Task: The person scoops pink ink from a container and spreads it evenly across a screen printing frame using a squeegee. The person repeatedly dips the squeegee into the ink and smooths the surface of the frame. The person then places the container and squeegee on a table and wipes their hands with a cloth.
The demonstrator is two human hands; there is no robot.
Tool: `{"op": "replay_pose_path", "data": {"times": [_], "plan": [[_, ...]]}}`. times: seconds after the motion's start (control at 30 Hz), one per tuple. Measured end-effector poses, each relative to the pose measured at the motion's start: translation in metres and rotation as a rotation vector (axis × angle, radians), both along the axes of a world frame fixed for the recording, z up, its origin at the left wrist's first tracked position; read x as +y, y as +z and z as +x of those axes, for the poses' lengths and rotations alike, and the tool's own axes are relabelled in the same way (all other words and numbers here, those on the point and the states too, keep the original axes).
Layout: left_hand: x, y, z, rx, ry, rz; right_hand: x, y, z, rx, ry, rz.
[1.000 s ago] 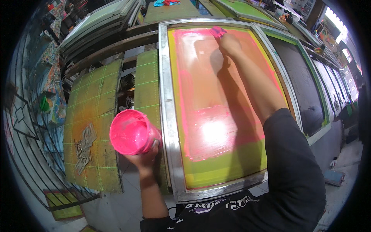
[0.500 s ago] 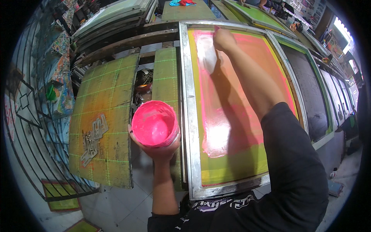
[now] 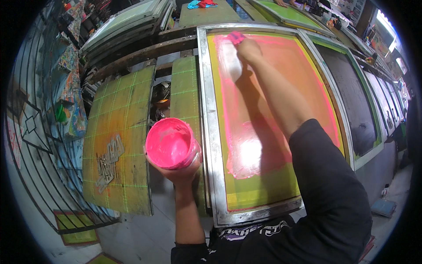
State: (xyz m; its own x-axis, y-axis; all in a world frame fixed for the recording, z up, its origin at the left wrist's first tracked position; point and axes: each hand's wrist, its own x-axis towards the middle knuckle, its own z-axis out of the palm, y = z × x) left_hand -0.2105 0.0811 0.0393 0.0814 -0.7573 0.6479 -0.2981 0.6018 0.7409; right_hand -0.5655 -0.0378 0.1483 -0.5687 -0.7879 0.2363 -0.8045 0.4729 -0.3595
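My left hand [image 3: 179, 172] is wrapped round a tub of bright pink ink [image 3: 169, 143], holding it tilted with its mouth upward, left of the screen frame. Pink coats the tub's inner wall. At the far left part of the silver-framed printing screen [image 3: 212, 145], my right hand [image 3: 249, 49] is closed on a small pink-smeared piece [image 3: 236, 38]; its exact kind I cannot make out. The screen's mesh is yellow-green round the edges, with a wide pink and orange layer of ink [image 3: 288, 66] over the middle. Wet pink shines at its near left part.
A green gridded board [image 3: 118, 132] with several pale flat pieces [image 3: 110, 158] lies at left. Another framed screen [image 3: 345, 101] adjoins at right. Stacked frames [image 3: 123, 26] stand at the far left. Black metal bars [image 3: 33, 176] curve along the left side. Another person's hand shows at the far edge.
My right hand has shifted slightly left and nearer, and the pink piece in it shows more fully. The tub has moved a little left and tilts more. The whole view has shifted slightly.
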Motion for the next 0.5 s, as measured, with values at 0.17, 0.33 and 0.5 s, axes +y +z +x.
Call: {"op": "replay_pose_path", "data": {"times": [0.17,0.33,0.5], "plan": [[0.012,0.019,-0.018,0.433,-0.205,0.169,-0.012,-0.001,0.008,-0.081,0.011,0.132],[0.017,0.026,-0.011,0.413,-0.192,0.230,0.025,-0.003,-0.041,-0.283,-0.015,-0.152],[0.010,0.010,-0.007,0.374,-0.152,0.238,0.104,-0.002,-0.126,-0.183,-0.238,-0.162]]}}
